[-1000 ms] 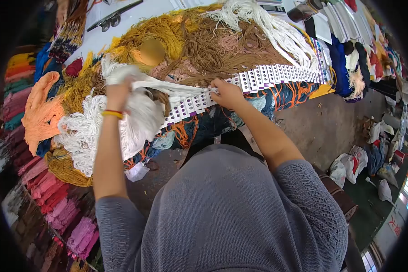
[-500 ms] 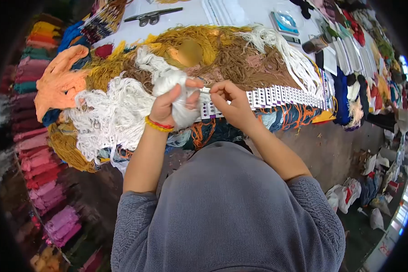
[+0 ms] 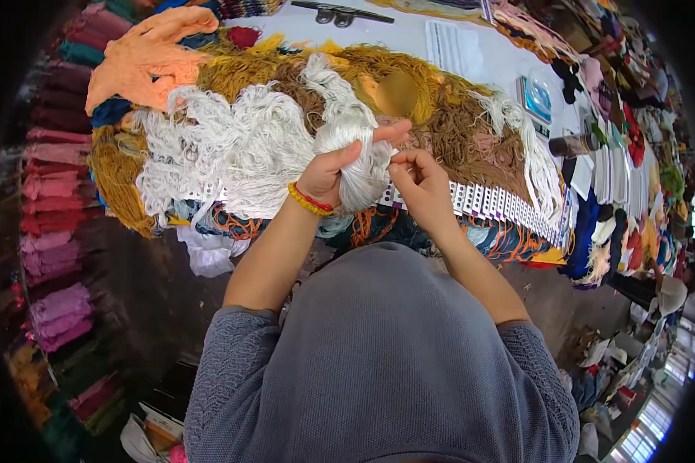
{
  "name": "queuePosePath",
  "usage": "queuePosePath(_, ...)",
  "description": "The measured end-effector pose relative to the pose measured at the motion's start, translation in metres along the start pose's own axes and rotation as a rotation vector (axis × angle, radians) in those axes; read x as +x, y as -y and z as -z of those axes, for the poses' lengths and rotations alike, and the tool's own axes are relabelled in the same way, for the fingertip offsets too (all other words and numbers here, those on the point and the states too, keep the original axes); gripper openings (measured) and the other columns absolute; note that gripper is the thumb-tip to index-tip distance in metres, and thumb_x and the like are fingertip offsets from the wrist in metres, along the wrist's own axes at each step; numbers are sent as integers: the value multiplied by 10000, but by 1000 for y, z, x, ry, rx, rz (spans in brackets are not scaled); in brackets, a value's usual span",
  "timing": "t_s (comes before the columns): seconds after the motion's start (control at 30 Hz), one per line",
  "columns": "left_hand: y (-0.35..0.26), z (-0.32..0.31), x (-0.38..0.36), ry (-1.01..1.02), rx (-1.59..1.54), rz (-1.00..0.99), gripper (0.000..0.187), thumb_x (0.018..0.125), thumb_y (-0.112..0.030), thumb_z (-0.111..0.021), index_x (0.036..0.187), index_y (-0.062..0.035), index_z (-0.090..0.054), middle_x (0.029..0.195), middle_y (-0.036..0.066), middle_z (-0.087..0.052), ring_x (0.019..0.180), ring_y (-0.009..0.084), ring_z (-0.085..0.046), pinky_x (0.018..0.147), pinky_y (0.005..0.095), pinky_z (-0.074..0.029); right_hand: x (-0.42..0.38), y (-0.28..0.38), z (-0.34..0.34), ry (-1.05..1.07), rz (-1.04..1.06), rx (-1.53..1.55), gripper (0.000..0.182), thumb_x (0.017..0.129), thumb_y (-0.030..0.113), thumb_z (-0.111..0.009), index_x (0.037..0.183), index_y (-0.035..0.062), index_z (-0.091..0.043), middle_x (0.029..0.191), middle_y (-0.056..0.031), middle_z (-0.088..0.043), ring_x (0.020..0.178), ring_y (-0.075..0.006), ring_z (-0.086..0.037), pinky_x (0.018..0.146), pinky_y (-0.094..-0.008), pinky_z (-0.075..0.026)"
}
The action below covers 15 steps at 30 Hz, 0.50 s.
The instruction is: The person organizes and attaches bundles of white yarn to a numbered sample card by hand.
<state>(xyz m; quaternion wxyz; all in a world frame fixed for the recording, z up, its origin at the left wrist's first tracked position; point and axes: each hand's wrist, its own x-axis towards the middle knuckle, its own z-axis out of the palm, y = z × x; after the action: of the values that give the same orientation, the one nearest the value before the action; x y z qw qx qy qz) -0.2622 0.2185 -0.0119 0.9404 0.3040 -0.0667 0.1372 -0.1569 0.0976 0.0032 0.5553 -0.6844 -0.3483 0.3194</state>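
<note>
My left hand (image 3: 328, 176), with a red and a yellow band at the wrist, is closed around a glossy white skein of yarn (image 3: 357, 185); its index finger points out to the right. Close beside it, my right hand (image 3: 426, 189) has thumb and fingertips pinched together at the skein's right edge, seemingly on a strand of the white yarn. The strand itself is too fine to see clearly. A large tangled heap of white yarn (image 3: 239, 143) lies left of the skein. Brown yarn (image 3: 463, 127) lies beyond my right hand.
Punched white cards (image 3: 502, 208) line the table's near edge. Peach yarn (image 3: 150, 65) lies at the left, with mustard yarn (image 3: 247, 69) beside it. A dark clip-like tool (image 3: 340, 14) and a blue-and-white package (image 3: 537, 100) rest farther back. Pink yarn bundles (image 3: 54, 247) hang at the left.
The camera view has shifted, so the table and both hands appear farther right. My hands stay together at the white skein, the right fingertips now closer against it.
</note>
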Motion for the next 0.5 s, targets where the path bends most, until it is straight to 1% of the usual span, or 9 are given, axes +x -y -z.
queuePosePath(0.1, -1, -2, -5, -27, -10, 20, 564, 856, -345, -422, 1279, 5, -293, 1373, 160, -193, 1275, 278, -185, 1018, 400, -212, 3, -2, -6, 67, -45, -72, 145, 746, 138, -590, 800, 9, -550, 643, 31, -497, 522, -30, -401, 489, -186, -347)
queuePosePath(0.13, -1, -3, -7, -48, -19, 13, 527, 856, -336, -421, 1265, -15, -334, 1356, 176, -227, 1270, 282, -198, 1013, 415, -216, 4, -3, -8, 77, -44, -76, 145, 746, 138, -590, 800, 9, -550, 643, 31, -497, 522, -30, -401, 489, -186, -347)
queuePosePath(0.17, 0, -2, -9, -52, -21, 3, 527, 856, -336, -421, 1265, -15, -334, 1356, 176, -227, 1270, 282, -198, 1013, 415, -216, 4, -5, -8, 81, -50, -76, 140, 743, 135, -591, 795, 11, -551, 642, 33, -496, 521, -28, -400, 485, -185, -341)
queuePosePath(0.23, 3, 3, -13, -62, -208, 25, 475, 856, -324, -420, 1233, -37, -390, 1315, 169, -317, 1274, 284, -187, 1015, 434, -208, 6, -5, -9, 93, -54, -79, 136, 740, 133, -593, 791, 14, -552, 641, 35, -495, 519, -25, -398, 480, -184, -335)
queuePosePath(0.27, 3, 4, -14, -64, -209, 18, 475, 856, -324, -420, 1233, -37, -390, 1315, 169, -317, 1274, 284, -187, 1015, 434, -208, 6, -4, -9, 112, -72, -2, 130, 738, 129, -594, 787, 15, -554, 638, 38, -493, 521, -24, -400, 478, -180, -327)
queuePosePath(0.33, 2, 5, -15, -67, -446, -38, 492, 850, -280, -446, 1226, 24, -351, 1266, 186, -378, 1173, 277, -375, 969, 392, -313, 6, -3, -11, 134, -89, 74, 124, 735, 125, -595, 783, 17, -556, 634, 40, -492, 522, -23, -401, 475, -177, -319)
queuePosePath(0.4, 3, 8, -14, -77, -415, -41, 477, 854, -276, -438, 1216, 26, -363, 1260, 190, -385, 1173, 283, -376, 965, 395, -319, 6, -3, -13, 141, -150, 120, 119, 733, 117, -596, 791, 18, -563, 628, 44, -488, 519, -22, -398, 476, -170, -306)
queuePosePath(0.47, 4, 11, -13, -86, -386, -38, 463, 859, -273, -430, 1207, 27, -375, 1253, 193, -392, 1172, 290, -377, 960, 399, -324, 5, -2, -16, 141, -147, 137, 121, 733, 112, -593, 801, 16, -567, 623, 43, -488, 523, -22, -403, 476, -171, -306)
queuePosePath(0.5, 4, 13, -12, -38, -315, -23, 445, 863, -265, -421, 1195, 29, -389, 1246, 190, -402, 1191, 294, -349, 961, 406, -321, 5, -2, -17, 141, -144, 154, 123, 732, 107, -591, 811, 14, -570, 618, 43, -488, 527, -21, -408, 476, -173, -307)
